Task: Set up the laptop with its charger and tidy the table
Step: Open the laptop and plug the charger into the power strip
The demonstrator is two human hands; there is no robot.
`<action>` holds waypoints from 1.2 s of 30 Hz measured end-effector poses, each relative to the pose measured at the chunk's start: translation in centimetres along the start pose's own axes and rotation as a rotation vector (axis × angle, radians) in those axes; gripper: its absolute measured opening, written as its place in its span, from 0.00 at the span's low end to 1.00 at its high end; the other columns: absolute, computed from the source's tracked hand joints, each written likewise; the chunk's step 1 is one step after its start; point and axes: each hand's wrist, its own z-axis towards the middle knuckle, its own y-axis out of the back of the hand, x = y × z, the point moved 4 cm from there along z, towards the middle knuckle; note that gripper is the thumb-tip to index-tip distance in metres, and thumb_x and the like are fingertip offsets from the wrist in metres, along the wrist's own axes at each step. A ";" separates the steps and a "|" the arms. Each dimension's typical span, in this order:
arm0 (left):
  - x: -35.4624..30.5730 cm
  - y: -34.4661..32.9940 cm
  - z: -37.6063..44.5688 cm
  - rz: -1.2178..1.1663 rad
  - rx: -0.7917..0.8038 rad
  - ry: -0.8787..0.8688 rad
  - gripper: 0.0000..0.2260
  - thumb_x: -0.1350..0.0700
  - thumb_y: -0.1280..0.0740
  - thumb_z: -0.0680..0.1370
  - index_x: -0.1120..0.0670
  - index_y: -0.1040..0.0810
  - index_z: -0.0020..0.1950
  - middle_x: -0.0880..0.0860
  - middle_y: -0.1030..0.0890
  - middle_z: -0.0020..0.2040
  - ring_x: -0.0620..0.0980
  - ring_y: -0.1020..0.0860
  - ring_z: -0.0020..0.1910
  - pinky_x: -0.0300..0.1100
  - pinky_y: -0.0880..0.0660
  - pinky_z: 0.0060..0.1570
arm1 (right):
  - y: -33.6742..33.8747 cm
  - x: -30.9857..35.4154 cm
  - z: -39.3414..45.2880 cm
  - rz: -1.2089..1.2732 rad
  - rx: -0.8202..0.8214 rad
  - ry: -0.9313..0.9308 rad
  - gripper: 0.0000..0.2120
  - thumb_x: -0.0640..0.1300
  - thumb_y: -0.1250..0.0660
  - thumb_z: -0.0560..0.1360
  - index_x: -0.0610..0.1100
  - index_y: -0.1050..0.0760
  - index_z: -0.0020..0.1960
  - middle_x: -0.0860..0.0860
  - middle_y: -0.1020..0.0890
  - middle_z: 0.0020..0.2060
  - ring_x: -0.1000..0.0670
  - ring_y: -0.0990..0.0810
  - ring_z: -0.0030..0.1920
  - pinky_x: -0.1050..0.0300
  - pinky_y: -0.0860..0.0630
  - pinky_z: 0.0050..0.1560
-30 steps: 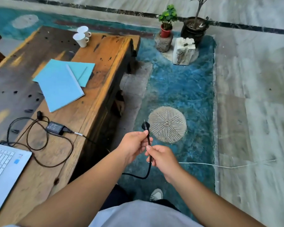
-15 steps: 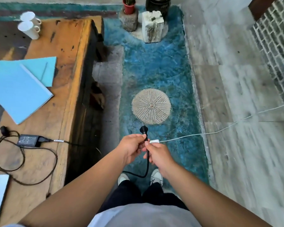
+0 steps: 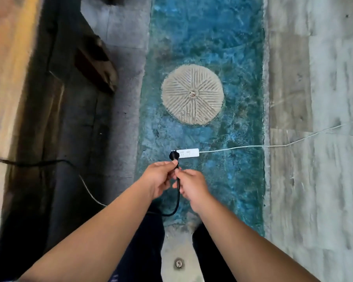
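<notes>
Looking straight down at a floor of pale grey stone slabs, with a mottled blue-green strip running up the middle. Set into that strip, a round ribbed stone disc with a small stud at its centre. Nearer, a white power strip lying flat on the blue, its thin white lead trailing off right across the slabs. At left, the orange-brown edge of the wooden tabletop, dark shadow beneath it.

Left hand pinching the black charger cord just below the black plug, fingertips curled round it. Right hand close beside, fingers curled, pinching the same cord slightly lower. Plug held upright in the air, overlapping the left end of the power strip in this view; whether touching it, cannot tell. Cord looping down below the hands, then off left, and running up over the tabletop edge. Dark trouser legs at the bottom.
</notes>
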 end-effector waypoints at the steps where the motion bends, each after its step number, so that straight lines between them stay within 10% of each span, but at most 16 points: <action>1: 1.0 0.2 3.1 -0.009 -0.003 0.007 0.08 0.55 0.32 0.79 0.57 0.22 0.41 0.51 0.21 0.29 0.46 0.27 0.30 0.41 0.40 0.30 | -0.1 -1.3 3.0 -0.008 0.000 -0.015 0.10 0.46 0.34 0.80 0.40 0.21 0.44 0.47 0.20 0.27 0.56 0.32 0.20 0.64 0.39 0.20; 19: 13.7 7.6 41.4 0.230 -0.063 0.121 0.10 0.56 0.32 0.79 0.55 0.26 0.38 0.51 0.26 0.27 0.43 0.32 0.23 0.32 0.38 0.20 | -3.9 -20.8 41.8 0.068 0.174 -0.173 0.08 0.46 0.31 0.78 0.43 0.22 0.43 0.51 0.23 0.25 0.57 0.32 0.22 0.65 0.39 0.24; 24: 14.1 9.4 45.0 0.344 -0.056 0.141 0.08 0.57 0.34 0.80 0.58 0.24 0.42 0.51 0.25 0.30 0.43 0.34 0.24 0.34 0.36 0.23 | -1.8 -18.8 46.9 -0.420 0.220 0.112 0.08 0.45 0.32 0.79 0.41 0.19 0.45 0.49 0.16 0.34 0.55 0.25 0.29 0.61 0.28 0.31; 29: 13.8 9.4 44.9 0.407 -0.052 0.143 0.06 0.58 0.33 0.79 0.60 0.23 0.44 0.51 0.23 0.29 0.44 0.32 0.23 0.36 0.35 0.25 | 2.0 -15.5 49.8 -1.201 -0.141 0.728 0.14 0.56 0.35 0.78 0.47 0.21 0.58 0.50 0.17 0.51 0.48 0.20 0.51 0.54 0.24 0.51; 32: 13.8 8.7 45.0 0.441 -0.040 0.126 0.05 0.59 0.34 0.79 0.60 0.23 0.47 0.52 0.20 0.31 0.44 0.32 0.24 0.37 0.36 0.26 | 2.5 -15.5 52.0 -1.443 -0.018 0.763 0.31 0.65 0.36 0.74 0.50 0.33 0.72 0.50 0.27 0.67 0.46 0.32 0.68 0.45 0.33 0.69; 36: 13.7 8.1 45.3 0.476 -0.036 0.096 0.06 0.59 0.34 0.79 0.63 0.22 0.51 0.56 0.18 0.39 0.45 0.31 0.27 0.39 0.35 0.28 | 1.7 -15.8 53.7 -1.521 0.098 0.751 0.35 0.65 0.30 0.69 0.52 0.32 0.71 0.50 0.27 0.63 0.47 0.31 0.65 0.46 0.37 0.68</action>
